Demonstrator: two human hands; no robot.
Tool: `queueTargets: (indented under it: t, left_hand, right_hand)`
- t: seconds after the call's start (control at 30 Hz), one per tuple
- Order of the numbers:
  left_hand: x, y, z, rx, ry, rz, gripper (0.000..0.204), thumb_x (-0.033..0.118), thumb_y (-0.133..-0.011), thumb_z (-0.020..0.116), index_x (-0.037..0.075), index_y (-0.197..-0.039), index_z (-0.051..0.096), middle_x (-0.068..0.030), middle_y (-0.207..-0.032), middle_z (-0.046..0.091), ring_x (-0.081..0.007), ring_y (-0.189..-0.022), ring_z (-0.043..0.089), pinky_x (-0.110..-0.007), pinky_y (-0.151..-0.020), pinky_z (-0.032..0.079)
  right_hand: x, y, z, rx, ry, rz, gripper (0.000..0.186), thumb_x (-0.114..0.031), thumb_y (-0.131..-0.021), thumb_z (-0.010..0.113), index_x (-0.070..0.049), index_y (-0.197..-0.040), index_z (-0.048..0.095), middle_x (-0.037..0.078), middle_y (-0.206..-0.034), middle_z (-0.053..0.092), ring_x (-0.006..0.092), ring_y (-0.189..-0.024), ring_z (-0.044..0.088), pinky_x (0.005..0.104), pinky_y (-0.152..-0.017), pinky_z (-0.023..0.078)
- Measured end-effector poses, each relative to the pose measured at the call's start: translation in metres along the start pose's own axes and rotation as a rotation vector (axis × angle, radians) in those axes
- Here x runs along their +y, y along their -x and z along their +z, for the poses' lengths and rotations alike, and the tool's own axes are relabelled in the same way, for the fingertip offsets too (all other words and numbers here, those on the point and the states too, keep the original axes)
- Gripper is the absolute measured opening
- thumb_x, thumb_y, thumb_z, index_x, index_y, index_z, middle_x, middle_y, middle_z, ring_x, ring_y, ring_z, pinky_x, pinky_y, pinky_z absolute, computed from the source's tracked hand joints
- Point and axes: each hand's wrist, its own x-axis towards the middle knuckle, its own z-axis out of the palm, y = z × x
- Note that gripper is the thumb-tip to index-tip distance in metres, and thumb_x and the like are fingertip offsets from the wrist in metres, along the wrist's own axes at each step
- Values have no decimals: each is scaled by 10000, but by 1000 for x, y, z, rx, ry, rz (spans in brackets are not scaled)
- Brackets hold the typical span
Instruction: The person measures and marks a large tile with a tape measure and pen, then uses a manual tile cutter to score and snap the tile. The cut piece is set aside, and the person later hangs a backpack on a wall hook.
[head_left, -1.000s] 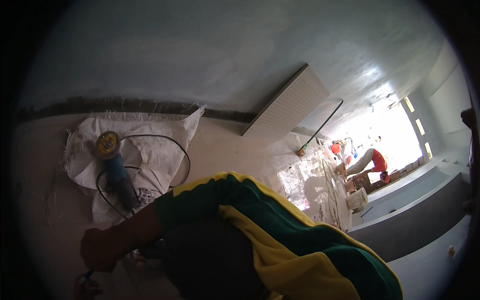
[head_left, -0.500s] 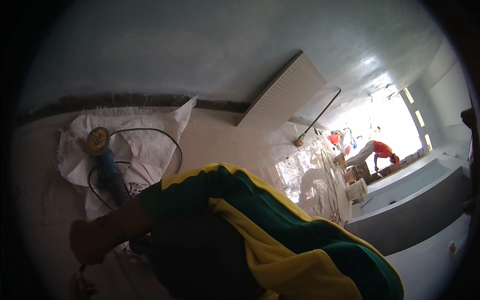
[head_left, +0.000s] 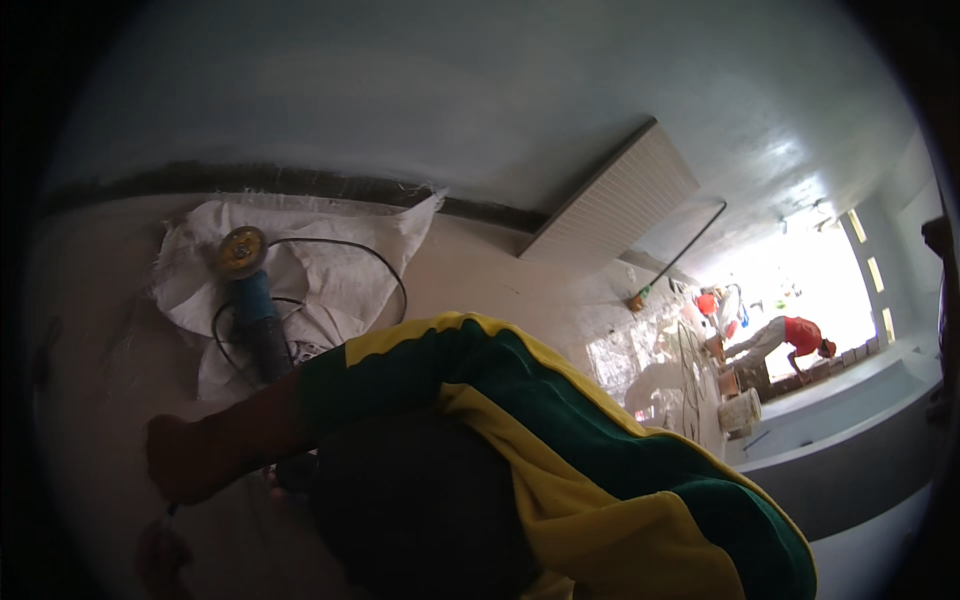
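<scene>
1. I had the right grip (head_left: 195,460) low on the left of my view, its fingers curled closed in a fist, as far as the dim light let me judge, around a thin stub (head_left: 172,508).
2. The stub poked out below that fist, toward the left grip (head_left: 165,555). There it was too dark for me to tell how far the fingers were open, or whether they had hold of anything.
3. So the stub sat between the two grips, over the floor (head_left: 480,270). I could not make out what kind of piece it was.
4. The grinder (head_left: 256,300) lay on the white sack (head_left: 195,300), its disc (head_left: 242,252) fitted and its cord (head_left: 385,264) looped beside it. Neither grip was on it; the right forearm (head_left: 255,435) passed near its tail end.
5. As for progress, I judged the handling of the stub unfinished, since the fist was closed on it. I saw no finished result at the hands, and how much was left I could not tell.
6. Farther off, a panel (head_left: 615,200) stood tilted by the wall (head_left: 400,90), with a broom (head_left: 690,245) near it. A co-worker (head_left: 800,335) in red bent forward beyond a bucket (head_left: 740,410).
</scene>
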Motion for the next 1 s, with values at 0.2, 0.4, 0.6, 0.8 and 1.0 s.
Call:
queueTargets:
  t: [0.2,0.4,0.6,0.8,1.0]
  left_hand:
    - [-6,14,-12,35,-183,-13,346,226,-1027,558,-22,-1244,664,-126,-1018,701,-204,-888,659,-328,-797,545]
    - [-20,13,-24,47,-275,182,311,187,-1031,559,-19,-1235,668,-122,-1018,712,-216,-862,681,-345,-791,557]
    - [-7,2,-19,-141,-746,274,296,175,-1022,554,0,-1233,666,-127,-1076,729,-263,-929,709,-367,-831,563]
    - [14,-44,4,106,-522,532,492,261,-1018,574,24,-1440,486,-188,-1406,559,-332,-1274,564,-418,-1012,482]
    - [-9,-45,-39,275,-481,589,604,245,-983,640,30,-1498,409,-204,-1520,440,-346,-1365,478,-424,-1069,454]
  right_hand:
    - [-8,-6,-19,-109,-39,-44,116,-236,-837,689,-182,-892,775,10,-878,733,230,-851,710,392,-654,486]
    - [-7,-24,-7,-134,-136,-28,131,-253,-774,702,-178,-858,769,15,-872,737,237,-841,714,407,-665,506]
    - [-7,-20,7,-140,-283,-51,148,-266,-772,717,-147,-847,762,69,-808,722,249,-814,716,419,-681,518]
    - [48,33,39,117,-277,357,127,-261,-809,694,-149,-798,752,84,-830,716,284,-841,711,461,-739,538]
    - [147,367,52,284,-351,1392,272,-280,-998,499,-77,-1033,676,149,-1002,680,303,-928,662,472,-827,507]
